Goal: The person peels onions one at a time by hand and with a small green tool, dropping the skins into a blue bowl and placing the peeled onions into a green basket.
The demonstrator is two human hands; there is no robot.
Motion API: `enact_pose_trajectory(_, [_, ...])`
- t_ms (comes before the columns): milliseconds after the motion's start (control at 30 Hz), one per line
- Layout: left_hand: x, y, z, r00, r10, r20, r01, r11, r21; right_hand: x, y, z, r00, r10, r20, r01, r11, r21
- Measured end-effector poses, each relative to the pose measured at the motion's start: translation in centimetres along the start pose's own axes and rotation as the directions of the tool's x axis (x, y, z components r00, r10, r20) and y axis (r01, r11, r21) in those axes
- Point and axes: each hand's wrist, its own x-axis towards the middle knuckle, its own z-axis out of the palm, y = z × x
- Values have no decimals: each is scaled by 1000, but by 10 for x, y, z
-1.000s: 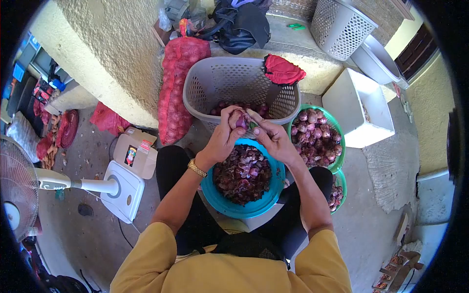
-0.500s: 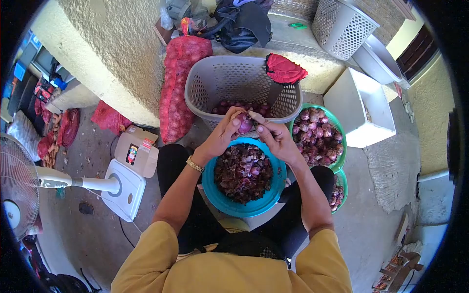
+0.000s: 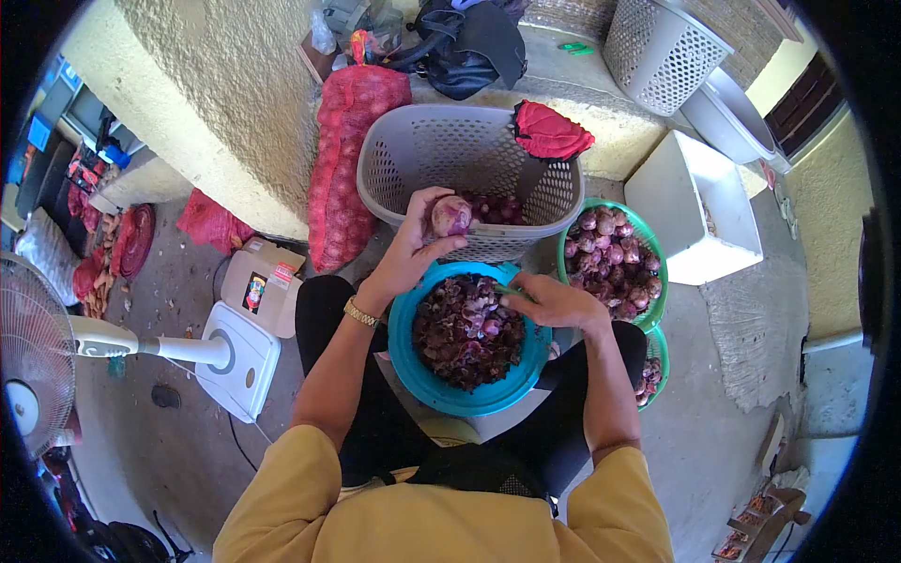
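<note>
My left hand (image 3: 418, 246) is closed round a red onion (image 3: 451, 216), held up before the near wall of the grey perforated basket (image 3: 375, 192). Apart from it, my right hand (image 3: 554, 302) grips a small knife with a green handle (image 3: 511, 292) over the right rim of the blue basin; its blade is hard to make out. Dark onion skins (image 3: 460, 352) and trimmings fill much of the blue basin (image 3: 405, 375) between my legs. Red onions (image 3: 502, 208) lie at the bottom of the grey basket.
To the right are a green basin of onions (image 3: 615, 263), a smaller green basket (image 3: 660, 361) and a white box (image 3: 690, 211). A red mesh sack (image 3: 347, 159) leans left of the grey basket. A fan (image 3: 38, 347) and its white base (image 3: 239, 361) stand further left.
My hands have drawn apart. The right hand, with the knife, has come down and to the right; the left has shifted slightly left and tilted the onion, showing a paler side.
</note>
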Motion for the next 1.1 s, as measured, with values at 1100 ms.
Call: enact_pose_trajectory(1100, [2,-10,7,991,-91,95,108,976,-188,31,-40,-12,836,-175,-520,345,904,251])
